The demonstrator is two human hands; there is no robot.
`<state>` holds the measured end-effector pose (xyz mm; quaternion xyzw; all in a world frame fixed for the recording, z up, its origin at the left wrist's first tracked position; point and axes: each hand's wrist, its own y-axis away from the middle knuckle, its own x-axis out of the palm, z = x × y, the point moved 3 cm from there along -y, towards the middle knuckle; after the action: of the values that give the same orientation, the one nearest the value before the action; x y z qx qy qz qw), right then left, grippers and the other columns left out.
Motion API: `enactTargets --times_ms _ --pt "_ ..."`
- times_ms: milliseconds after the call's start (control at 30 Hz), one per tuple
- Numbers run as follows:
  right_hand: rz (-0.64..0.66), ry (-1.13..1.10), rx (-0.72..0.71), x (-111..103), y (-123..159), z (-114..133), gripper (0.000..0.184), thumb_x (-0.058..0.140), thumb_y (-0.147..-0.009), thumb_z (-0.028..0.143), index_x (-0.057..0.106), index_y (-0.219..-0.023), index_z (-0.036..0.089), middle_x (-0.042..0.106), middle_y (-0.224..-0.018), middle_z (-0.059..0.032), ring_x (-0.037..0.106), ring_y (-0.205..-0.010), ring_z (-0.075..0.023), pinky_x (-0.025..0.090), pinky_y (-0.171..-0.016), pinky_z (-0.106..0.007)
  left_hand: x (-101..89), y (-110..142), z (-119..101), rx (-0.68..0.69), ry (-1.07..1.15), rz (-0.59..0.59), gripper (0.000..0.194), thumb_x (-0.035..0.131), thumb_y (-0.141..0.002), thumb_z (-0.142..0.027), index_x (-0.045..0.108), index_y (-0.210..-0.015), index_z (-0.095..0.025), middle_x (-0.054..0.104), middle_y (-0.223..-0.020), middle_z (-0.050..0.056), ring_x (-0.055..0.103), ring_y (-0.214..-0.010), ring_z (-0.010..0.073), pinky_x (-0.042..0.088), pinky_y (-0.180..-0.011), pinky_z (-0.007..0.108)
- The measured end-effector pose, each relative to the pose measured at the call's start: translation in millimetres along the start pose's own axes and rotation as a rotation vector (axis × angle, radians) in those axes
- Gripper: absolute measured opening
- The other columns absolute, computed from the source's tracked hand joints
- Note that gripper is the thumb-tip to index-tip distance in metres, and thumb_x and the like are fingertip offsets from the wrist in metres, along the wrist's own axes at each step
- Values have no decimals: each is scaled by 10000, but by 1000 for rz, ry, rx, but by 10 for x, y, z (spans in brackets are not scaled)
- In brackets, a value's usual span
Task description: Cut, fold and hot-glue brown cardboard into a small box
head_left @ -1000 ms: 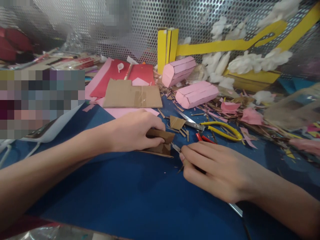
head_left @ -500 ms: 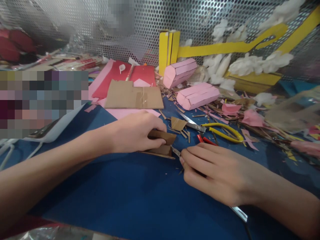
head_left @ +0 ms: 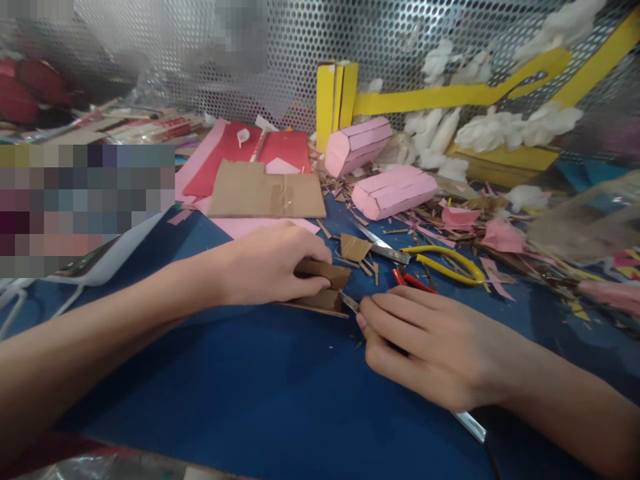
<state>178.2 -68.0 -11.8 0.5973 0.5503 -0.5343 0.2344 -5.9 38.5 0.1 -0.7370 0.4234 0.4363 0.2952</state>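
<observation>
My left hand (head_left: 277, 263) presses a folded piece of brown cardboard (head_left: 325, 297) against the blue table, thumb on top and fingers curled around its far side. My right hand (head_left: 425, 340) is closed around a craft knife (head_left: 469, 425). Its metal blade reaches left to the cardboard's right end; whether it has cut in, I cannot tell. The silver rear of the knife shows below my right wrist, while the rest is hidden in the palm. Just beyond my right hand lie yellow-handled scissors (head_left: 445, 262) and a red-handled tool (head_left: 413, 280), partly covered.
A larger cardboard sheet (head_left: 240, 193) lies on pink and red paper behind my left hand. Two pink paper prisms (head_left: 395, 191) and a yellow upright box (head_left: 336, 100) stand farther back. Paper and cardboard scraps litter the right. A perforated metal panel (head_left: 300, 40) closes the back.
Hardly anything differs. The knife's rear end has shifted slightly left and down with a small movement of my right hand; my left hand still holds the cardboard in place.
</observation>
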Motion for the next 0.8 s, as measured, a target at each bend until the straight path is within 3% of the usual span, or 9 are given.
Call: enactTargets --times_ms 300,800 --pt "-8 1 -3 -6 3 -1 232 541 -1001 102 666 -815 163 750 -877 -120 685 -775 -216 562 -732 -360 4 8 7 -1 -12 1 110 637 -883 -163 741 -853 -176 687 -739 7 595 -659 151 391 -595 265" --pt "-33 17 13 3 -9 11 246 542 -998 93 684 -809 161 767 -878 -117 681 -757 -214 552 -660 -337 0 14 9 -3 -15 -5 97 643 -879 -156 729 -837 -173 687 -731 9 597 -648 148 377 -586 267"
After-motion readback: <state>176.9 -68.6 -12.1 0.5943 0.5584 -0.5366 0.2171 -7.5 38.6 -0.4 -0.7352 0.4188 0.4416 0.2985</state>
